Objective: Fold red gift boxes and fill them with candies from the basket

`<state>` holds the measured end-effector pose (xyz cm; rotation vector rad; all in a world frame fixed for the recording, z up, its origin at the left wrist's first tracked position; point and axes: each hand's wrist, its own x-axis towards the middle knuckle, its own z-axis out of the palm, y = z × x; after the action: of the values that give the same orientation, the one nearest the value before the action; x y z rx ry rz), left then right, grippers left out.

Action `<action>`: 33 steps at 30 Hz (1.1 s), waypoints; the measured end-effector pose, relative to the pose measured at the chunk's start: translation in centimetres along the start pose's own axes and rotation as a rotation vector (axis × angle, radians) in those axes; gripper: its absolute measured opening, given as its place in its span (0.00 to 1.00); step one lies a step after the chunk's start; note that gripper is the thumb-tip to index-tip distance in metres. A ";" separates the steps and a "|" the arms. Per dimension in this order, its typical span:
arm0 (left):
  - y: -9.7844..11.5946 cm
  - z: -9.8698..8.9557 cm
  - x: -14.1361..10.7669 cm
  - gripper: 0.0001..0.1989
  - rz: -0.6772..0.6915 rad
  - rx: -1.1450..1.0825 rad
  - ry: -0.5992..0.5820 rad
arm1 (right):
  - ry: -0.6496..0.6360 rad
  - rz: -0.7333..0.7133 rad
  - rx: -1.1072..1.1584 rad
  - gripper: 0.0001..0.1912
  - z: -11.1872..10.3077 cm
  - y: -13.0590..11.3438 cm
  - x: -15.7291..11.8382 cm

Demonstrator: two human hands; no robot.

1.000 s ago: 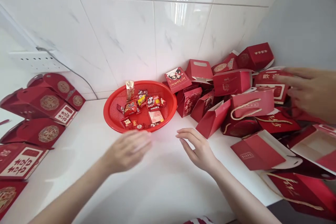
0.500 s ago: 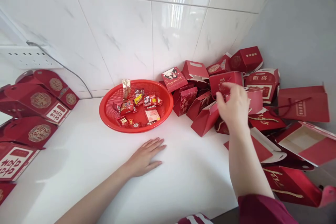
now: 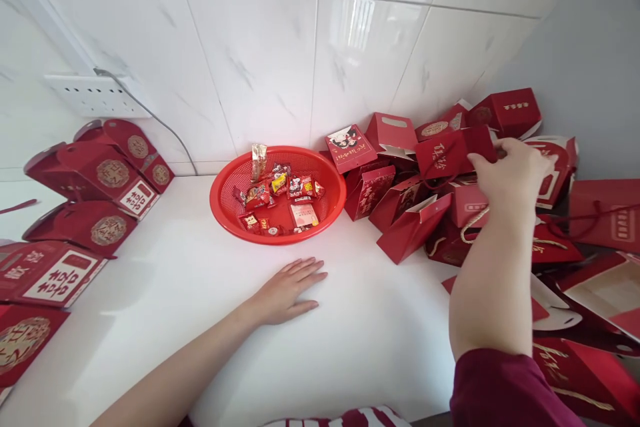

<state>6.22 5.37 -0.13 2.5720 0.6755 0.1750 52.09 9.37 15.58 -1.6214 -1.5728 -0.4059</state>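
Observation:
My left hand (image 3: pixel 290 290) lies flat on the white table (image 3: pixel 200 293) with its fingers spread, in front of a red plastic basket (image 3: pixel 220 213). Wrapped candies (image 3: pixel 257 195) and a pink packet (image 3: pixel 303 215) are inside the basket. Over the pile on the right, my right hand (image 3: pixel 515 170) has its thumb and fingers closed on the right end of a small red box (image 3: pixel 443 155) with gold writing. Red gift boxes (image 3: pixel 413 230) surround that hand on the left and below. Some of its fingertips are hidden behind the box.
Several closed red boxes (image 3: pixel 113 230) stand in a row along the left side. A white power strip (image 3: pixel 97 95) with a grey cable (image 3: pixel 153 121) is on the tiled wall behind. Open red boxes (image 3: pixel 605 290) and corded bags (image 3: pixel 580 373) crowd the right edge.
My right hand has moved right and its fingers have closed on the end of a small red box. My left hand stays flat on the table. The view has shifted a little left.

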 end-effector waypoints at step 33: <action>5.2 -11.2 -4.6 0.15 -0.177 0.146 0.202 | -0.750 -0.781 0.607 0.11 3.4 -20.9 -14.2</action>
<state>1.87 3.73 12.22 2.6368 1.0213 0.3421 29.06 -0.17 10.15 -0.6445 -2.5584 0.3359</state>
